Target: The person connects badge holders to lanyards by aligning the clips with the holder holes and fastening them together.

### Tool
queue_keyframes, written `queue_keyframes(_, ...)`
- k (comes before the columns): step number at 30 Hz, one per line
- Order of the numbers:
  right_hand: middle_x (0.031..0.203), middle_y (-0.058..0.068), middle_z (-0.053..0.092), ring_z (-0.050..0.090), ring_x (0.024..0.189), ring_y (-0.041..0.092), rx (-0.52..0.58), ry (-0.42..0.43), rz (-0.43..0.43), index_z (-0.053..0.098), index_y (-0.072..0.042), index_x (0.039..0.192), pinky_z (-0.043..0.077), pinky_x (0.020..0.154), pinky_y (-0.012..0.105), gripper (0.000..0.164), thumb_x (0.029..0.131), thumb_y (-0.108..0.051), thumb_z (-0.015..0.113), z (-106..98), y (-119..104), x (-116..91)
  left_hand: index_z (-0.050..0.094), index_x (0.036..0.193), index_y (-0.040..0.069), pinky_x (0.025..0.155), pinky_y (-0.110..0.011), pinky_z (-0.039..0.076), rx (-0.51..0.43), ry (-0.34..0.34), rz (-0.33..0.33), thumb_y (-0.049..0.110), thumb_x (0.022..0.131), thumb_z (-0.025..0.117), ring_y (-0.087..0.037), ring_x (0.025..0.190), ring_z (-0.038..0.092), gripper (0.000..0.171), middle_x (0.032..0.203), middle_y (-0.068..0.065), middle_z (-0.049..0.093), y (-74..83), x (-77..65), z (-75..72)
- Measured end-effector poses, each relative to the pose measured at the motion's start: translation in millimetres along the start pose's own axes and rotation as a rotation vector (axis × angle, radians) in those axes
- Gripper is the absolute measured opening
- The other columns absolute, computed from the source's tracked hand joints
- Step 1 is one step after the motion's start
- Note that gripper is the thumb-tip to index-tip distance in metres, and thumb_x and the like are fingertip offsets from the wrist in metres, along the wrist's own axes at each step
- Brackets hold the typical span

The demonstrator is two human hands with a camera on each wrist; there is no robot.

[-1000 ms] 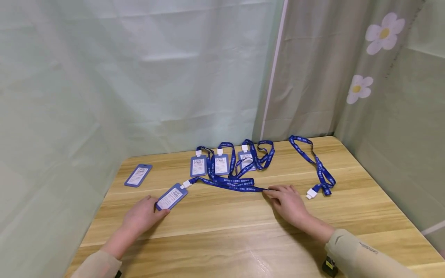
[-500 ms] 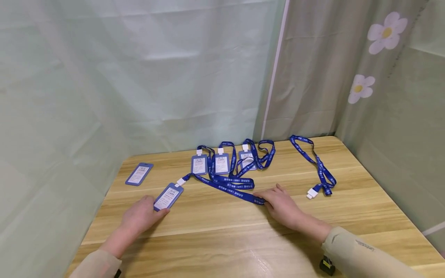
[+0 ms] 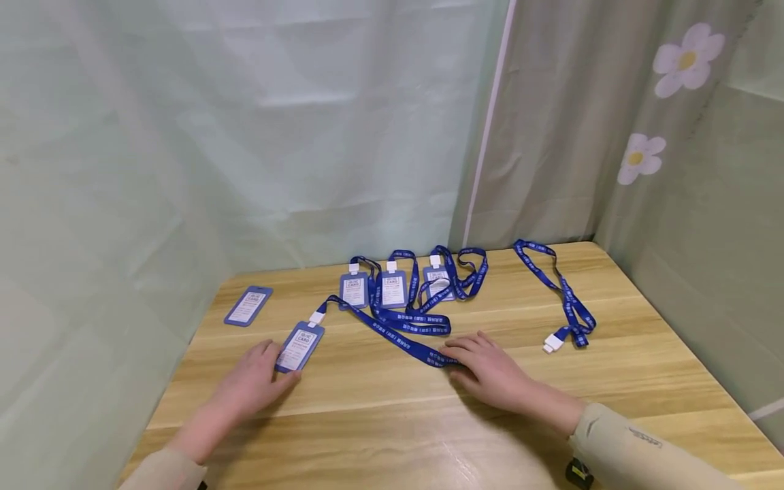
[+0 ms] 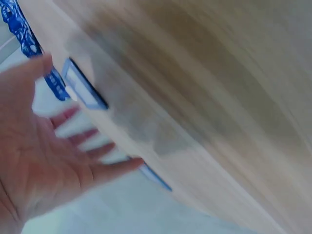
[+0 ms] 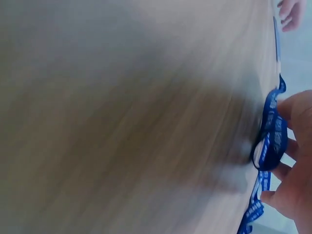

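A blue badge holder [image 3: 299, 347] with a white card lies tilted on the table, its white clip joined to a blue printed lanyard [image 3: 398, 338]. Beside its lower end my left hand [image 3: 251, 381] has its fingers spread; in the left wrist view a gap shows between the fingers and the badge holder [image 4: 84, 87]. My right hand [image 3: 490, 374] is at the lanyard's looped end, fingers loosely bent over it. The right wrist view has the lanyard loop [image 5: 271, 139] in front of the fingers, with the thumb [image 5: 269, 197] apart from it.
Behind stand three badge holders in a row, left [image 3: 354, 291], middle [image 3: 394, 289] and right [image 3: 436, 282], lying flat with lanyards. A badge holder without a strap [image 3: 248, 306] lies at left, a loose lanyard [image 3: 566, 299] at right. Curtains [image 3: 343, 136] border the wooden table [image 3: 380, 435].
My right hand has drawn the lanyard's end left and toward me, then loosened its fingers. The badge holder has turned more upright, and my left hand has opened away from it.
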State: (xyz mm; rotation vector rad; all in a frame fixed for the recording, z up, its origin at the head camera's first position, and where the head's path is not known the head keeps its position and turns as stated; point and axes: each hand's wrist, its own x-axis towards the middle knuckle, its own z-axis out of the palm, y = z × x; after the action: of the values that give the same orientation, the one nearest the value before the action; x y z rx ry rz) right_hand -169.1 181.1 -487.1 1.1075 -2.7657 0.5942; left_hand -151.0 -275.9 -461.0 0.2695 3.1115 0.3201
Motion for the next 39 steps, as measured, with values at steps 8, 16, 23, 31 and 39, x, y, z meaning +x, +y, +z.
queue_keyframes(8, 0.156, 0.006, 0.048, 0.036, 0.146, 0.039, -0.076, -0.14, -0.137, 0.052, -0.013, 0.151, 0.017, 0.118, 0.068, 0.055, 0.102, -0.035, 0.063, -6.4, 3.0, -17.0, 0.056, 0.144, 0.006, 0.102, -0.078, 0.033, 0.036, -0.086, 0.165, 0.065, 0.092, 0.063, -0.053, 0.139, 0.039, 0.079, 0.152, -0.024, 0.047, -4.9, -15.5, -4.0)
queue_keyframes(16, 0.16, 0.0, 0.042, 0.026, 0.151, 0.038, -0.169, -0.207, -0.201, 0.05, -0.017, 0.153, 0.012, 0.119, 0.067, 0.052, 0.107, -0.042, 0.052, 3.2, -8.2, -2.4, 0.05, 0.151, 0.005, 0.1, -0.082, 0.03, 0.053, -0.109, 0.091, 0.071, 0.095, 0.054, -0.055, 0.14, 0.035, 0.087, 0.158, -0.026, 0.039, 3.0, -16.6, 3.0)
queue_keyframes(23, 0.161, 0.0, 0.039, 0.02, 0.153, 0.038, -0.201, -0.247, -0.212, 0.048, -0.017, 0.154, 0.008, 0.12, 0.067, 0.051, 0.109, -0.041, 0.045, 5.8, -17.3, 20.7, 0.041, 0.156, 0.004, 0.097, -0.086, 0.026, 0.054, -0.161, 0.006, 0.071, 0.098, 0.046, -0.059, 0.141, 0.028, 0.089, 0.161, -0.029, 0.03, 8.9, -6.0, 5.0)
queue_keyframes(31, 0.162, 0.002, 0.037, 0.018, 0.153, 0.039, -0.207, -0.27, -0.216, 0.045, -0.017, 0.156, 0.006, 0.12, 0.067, 0.054, 0.109, -0.043, 0.045, 13.6, -27.8, 43.2, 0.032, 0.159, 0.002, 0.099, -0.086, 0.022, 0.086, -0.213, -0.088, 0.071, 0.1, 0.039, -0.063, 0.142, 0.021, 0.091, 0.162, -0.033, 0.021, 13.5, 14.3, 8.0)
queue_keyframes(39, 0.164, 0.005, 0.034, 0.015, 0.154, 0.04, -0.197, -0.274, -0.199, 0.041, -0.017, 0.158, 0.006, 0.12, 0.066, 0.059, 0.108, -0.047, 0.045, 15.2, -33.0, 54.2, 0.023, 0.162, 0.003, 0.1, -0.086, 0.022, 0.065, -0.193, -0.112, 0.071, 0.101, 0.035, -0.064, 0.142, 0.017, 0.093, 0.163, -0.034, 0.013, 17.8, 25.4, 16.3)
